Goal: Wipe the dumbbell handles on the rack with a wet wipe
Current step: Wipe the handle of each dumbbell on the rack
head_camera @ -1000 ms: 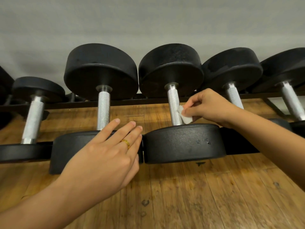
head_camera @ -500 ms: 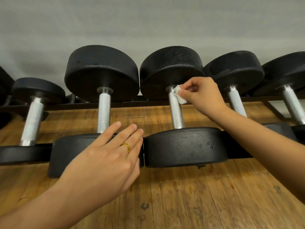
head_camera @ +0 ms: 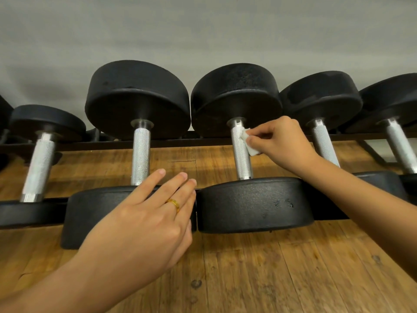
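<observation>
The wipe (head_camera: pixel 248 144) is pinched in the right hand (head_camera: pixel 282 143) against the middle handle (head_camera: pixel 242 150); the left hand (head_camera: pixel 144 222) is laid flat, spread, on a weight (head_camera: pixel 94 211); other handles are judged left.

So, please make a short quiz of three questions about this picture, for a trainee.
1. True or false: the right hand presses the wet wipe on a dumbbell handle.
2. Where does the left hand rest? A) on a near weight head B) on a handle C) on the floor
3. Fill in: the left hand wears a gold ____.

Key: 1 true; 2 A; 3 ring.
</observation>
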A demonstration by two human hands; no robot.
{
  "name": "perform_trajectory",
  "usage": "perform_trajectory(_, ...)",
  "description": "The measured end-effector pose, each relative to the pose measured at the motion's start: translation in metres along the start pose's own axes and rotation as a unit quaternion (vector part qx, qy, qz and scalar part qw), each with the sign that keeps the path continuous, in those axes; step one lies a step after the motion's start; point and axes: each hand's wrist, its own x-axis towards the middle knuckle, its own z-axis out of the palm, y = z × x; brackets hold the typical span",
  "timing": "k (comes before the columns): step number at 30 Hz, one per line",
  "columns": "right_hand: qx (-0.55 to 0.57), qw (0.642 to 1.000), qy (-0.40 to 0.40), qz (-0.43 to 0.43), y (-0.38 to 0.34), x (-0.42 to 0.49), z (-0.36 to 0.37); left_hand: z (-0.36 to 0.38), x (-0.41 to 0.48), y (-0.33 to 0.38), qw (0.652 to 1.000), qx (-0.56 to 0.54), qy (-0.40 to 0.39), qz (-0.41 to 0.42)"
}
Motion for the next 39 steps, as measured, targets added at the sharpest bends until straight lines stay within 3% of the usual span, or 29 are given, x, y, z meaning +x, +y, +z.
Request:
perform_trajectory(5, 0.009, 1.0, 0.011, 0.003, -0.005, 0.014, -0.001, -0.002, 0.001, 0.001, 1.0, 0.003, -0.009, -0.002)
perform_trajectory(11, 0.072, 0.988, -0.123, 0.054, -0.005, -0.002, -0.015, -0.001, -0.001, 0.0, 1.0, 0.009, -0.018, 0.002)
perform_trajectory(15, 0.074, 0.991, -0.099, 0.043, -0.009, 0.004, -0.015, -0.002, 0.001, 0.001, 1.0, 0.004, -0.016, -0.005)
perform_trajectory(19, 0.093, 0.964, -0.234, 0.088, -0.009, 0.001, -0.026, -0.001, 0.0, 0.001, 1.0, 0.003, -0.02, -0.001)
perform_trajectory(21, 0.094, 0.96, -0.249, 0.083, -0.01, -0.003, -0.027, -0.002, -0.001, 0.001, 1.0, 0.003, -0.021, -0.001)
perform_trajectory(25, 0.052, 0.983, -0.174, 0.039, -0.011, -0.001, -0.024, -0.003, 0.0, 0.0, 1.0, 0.005, -0.021, -0.002)
perform_trajectory(30, 0.024, 0.957, -0.287, 0.025, -0.011, -0.009, -0.029, -0.004, -0.001, 0.001, 1.0, 0.007, -0.021, -0.001)
perform_trajectory(33, 0.03, 0.971, -0.234, 0.026, -0.016, -0.007, -0.028, -0.003, 0.0, 0.0, 1.0, 0.005, -0.015, -0.006)
perform_trajectory(36, -0.009, 0.998, -0.067, -0.003, -0.015, 0.006, -0.016, -0.001, 0.0, 0.001, 1.0, 0.004, -0.007, -0.009)
perform_trajectory(39, -0.074, 0.996, 0.02, -0.047, -0.013, 0.018, -0.001, -0.001, -0.001, 0.001, 1.0, 0.005, -0.003, -0.006)
